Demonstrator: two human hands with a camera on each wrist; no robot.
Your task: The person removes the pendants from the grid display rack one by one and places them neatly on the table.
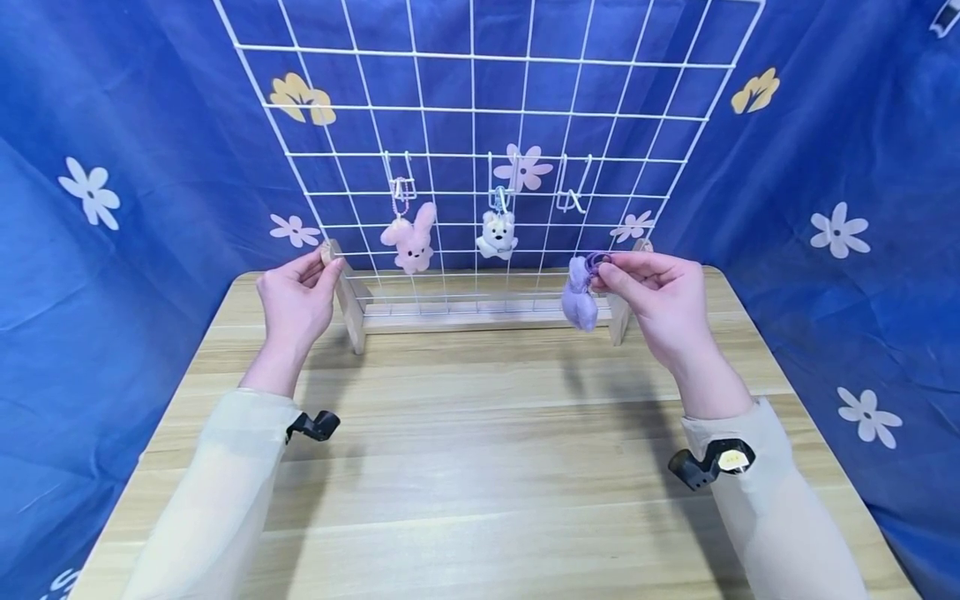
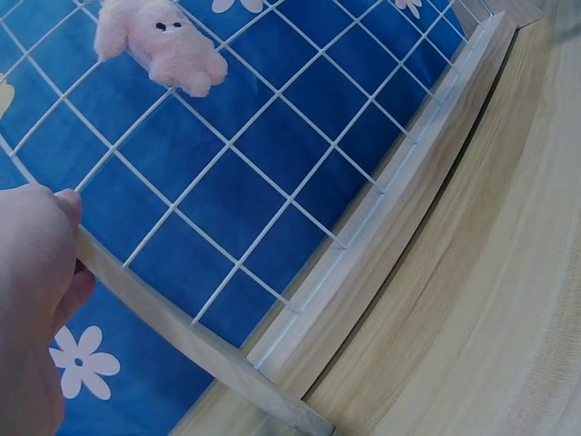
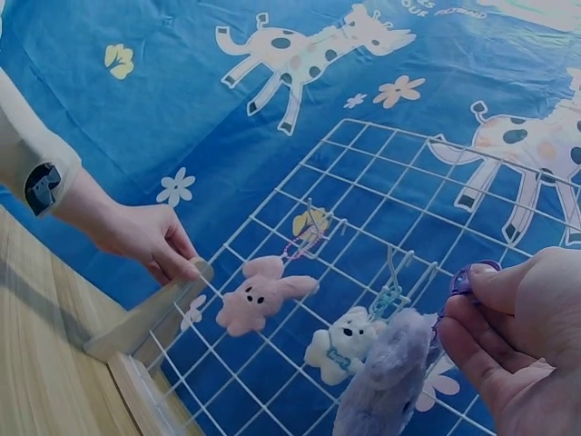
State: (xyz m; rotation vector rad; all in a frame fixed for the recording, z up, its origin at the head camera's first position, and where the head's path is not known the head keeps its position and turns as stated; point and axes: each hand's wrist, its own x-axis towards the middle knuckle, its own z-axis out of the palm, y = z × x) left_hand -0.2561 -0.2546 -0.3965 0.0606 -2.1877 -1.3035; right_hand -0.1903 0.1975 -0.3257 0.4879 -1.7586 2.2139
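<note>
My right hand (image 1: pixel 660 300) pinches the purple ring of a purple plush keychain (image 1: pixel 580 302), which dangles in front of the lower right of a white wire grid (image 1: pixel 472 109). In the right wrist view the purple plush (image 3: pixel 388 377) hangs beside my fingers. With thumb and fingers my left hand (image 1: pixel 298 302) grips the top of the left wooden stand leg (image 1: pixel 348 300). A pink bunny plush (image 1: pixel 412 242) hangs from the left hook, a white bear plush (image 1: pixel 497 234) from the middle one. The right hook (image 1: pixel 572 198) bears nothing.
The wooden base bar (image 1: pixel 480 317) of the stand rests at the back of the wooden table (image 1: pixel 450 467). A blue curtain (image 1: pixel 97 275) with flower prints surrounds the table at the back and sides. The right stand leg (image 1: pixel 619 321) is partly behind my right hand.
</note>
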